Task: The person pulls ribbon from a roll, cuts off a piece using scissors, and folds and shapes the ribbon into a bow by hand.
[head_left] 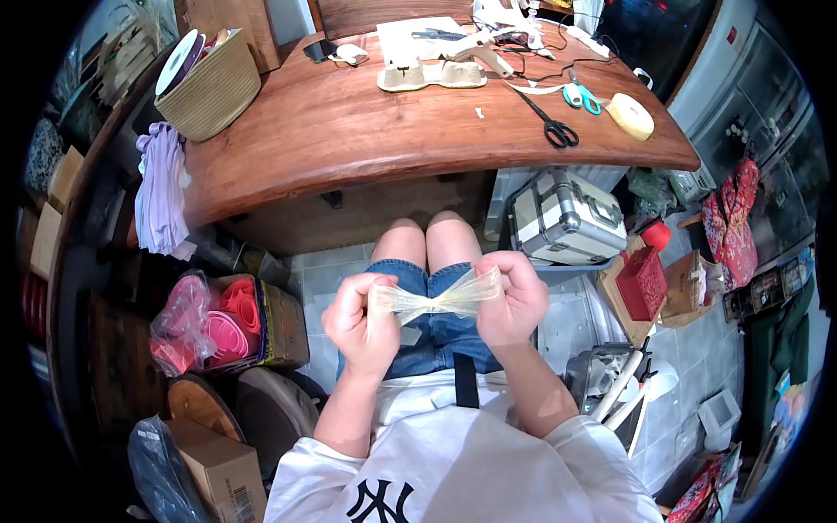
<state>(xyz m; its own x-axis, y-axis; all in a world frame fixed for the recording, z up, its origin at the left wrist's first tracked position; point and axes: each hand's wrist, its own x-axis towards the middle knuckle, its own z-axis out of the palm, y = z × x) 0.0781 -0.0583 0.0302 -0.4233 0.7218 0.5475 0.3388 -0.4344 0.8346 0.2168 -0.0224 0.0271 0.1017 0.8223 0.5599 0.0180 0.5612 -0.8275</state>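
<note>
A sheer pale-yellow ribbon bow [436, 302], gathered narrow at its middle, is stretched between my two hands above my lap. My left hand [359, 324] pinches one loop between thumb and fingers. On the other side, my right hand [513, 301] has its fingers closed on the opposite loop. A roll of cream ribbon [630, 117], black scissors [561, 133] and teal-handled scissors [582, 98] lie on the wooden table [349, 139] in front of me.
A pulp tray [432, 78] and a white glue gun [479, 50] rest on the tabletop. At the left edge stands a woven basket [218, 96], with lavender ribbons [162, 192] hanging below. A silver-edged case [567, 218] sits under the table's right side.
</note>
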